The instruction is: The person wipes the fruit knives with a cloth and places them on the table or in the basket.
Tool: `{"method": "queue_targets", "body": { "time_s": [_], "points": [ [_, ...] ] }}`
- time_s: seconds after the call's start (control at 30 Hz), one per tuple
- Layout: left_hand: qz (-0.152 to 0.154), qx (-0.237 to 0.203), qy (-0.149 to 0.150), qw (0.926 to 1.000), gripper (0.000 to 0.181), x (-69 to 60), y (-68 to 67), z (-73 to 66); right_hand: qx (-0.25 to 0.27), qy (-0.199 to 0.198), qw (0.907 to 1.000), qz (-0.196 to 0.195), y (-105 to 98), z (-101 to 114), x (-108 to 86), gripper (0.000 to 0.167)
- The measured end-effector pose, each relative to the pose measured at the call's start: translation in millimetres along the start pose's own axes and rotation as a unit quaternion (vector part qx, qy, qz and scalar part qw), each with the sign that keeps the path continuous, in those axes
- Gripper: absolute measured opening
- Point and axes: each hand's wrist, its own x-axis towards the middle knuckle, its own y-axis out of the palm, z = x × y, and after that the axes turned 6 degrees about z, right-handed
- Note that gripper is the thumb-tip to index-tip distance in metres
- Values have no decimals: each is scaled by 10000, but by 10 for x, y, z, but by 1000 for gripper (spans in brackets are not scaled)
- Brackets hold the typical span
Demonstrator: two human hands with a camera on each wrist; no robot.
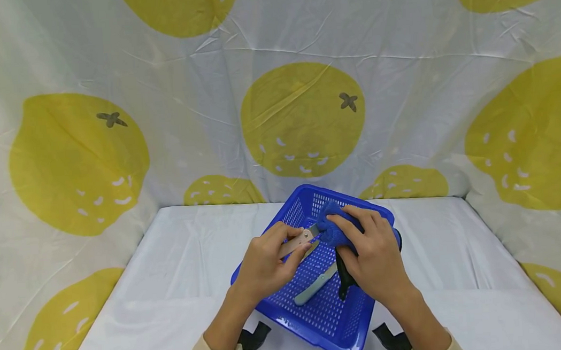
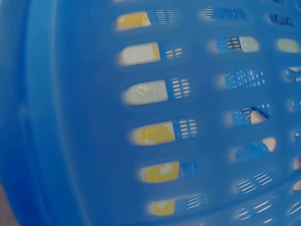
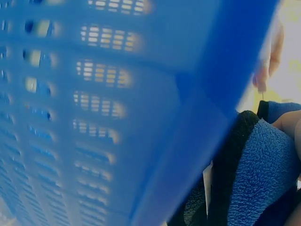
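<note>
In the head view, my left hand (image 1: 269, 264) pinches the pale pinkish handle of a small knife (image 1: 294, 243) between thumb and fingers. My right hand (image 1: 377, 255) holds a bunched blue cloth (image 1: 334, 233) against the blade, whose far part the cloth hides. Both hands are over a blue perforated basket (image 1: 300, 332). A knife with a light green handle (image 1: 313, 286) lies inside it, near a partly hidden yellowish piece (image 1: 310, 249). A black piece (image 1: 345, 281) shows below my right hand; its kind is unclear. The right wrist view shows the cloth's dark edging.
The basket stands at an angle on a white-covered table (image 1: 194, 255). Behind the table hangs a white curtain (image 1: 186, 132) with yellow lemon prints. In the left wrist view the basket wall (image 2: 84, 117) fills nearly everything.
</note>
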Motion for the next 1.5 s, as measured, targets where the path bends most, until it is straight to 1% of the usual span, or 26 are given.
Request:
{"method": "queue_targets", "body": {
  "time_s": [0.2,0.37,0.5,0.63,0.73,0.8,0.9,1.0,1.1,1.27,1.5],
  "points": [
    [-3,-40,-56,10000,20,10,-28,-27,-50,80,9996,-273,-88,-121,27,39],
    [20,-279,-205,9994,20,-4,-34,-35,-22,197,9977,-648,-124,-274,1,38],
    [10,-421,-188,9989,19,-11,-30,-36,-10,362,9960,-823,-176,-365,-13,38],
    [21,-395,-168,9991,19,-5,-33,-37,94,435,9942,-976,-225,-337,-2,39],
    [73,-377,-228,9990,20,-3,-41,-45,298,239,9936,-1059,-212,-227,17,39],
    [89,-351,-261,9990,21,-3,-46,-50,417,18,9944,-971,-175,-127,25,35],
    [49,-267,-234,9994,21,-3,-46,-52,486,-251,9966,-623,-105,23,17,34],
    [-1,-154,-160,9998,21,0,-41,-45,455,-369,9980,-226,-41,140,-6,34],
    [-19,-99,-54,9999,20,2,-35,-34,431,-424,9982,9,7,208,-24,37],
    [-13,-14,52,10000,21,12,-36,-25,397,-355,9985,132,42,242,-24,40],
    [-7,140,174,9997,22,31,-44,-18,259,-214,9994,91,52,235,1,38]
  ]
}}
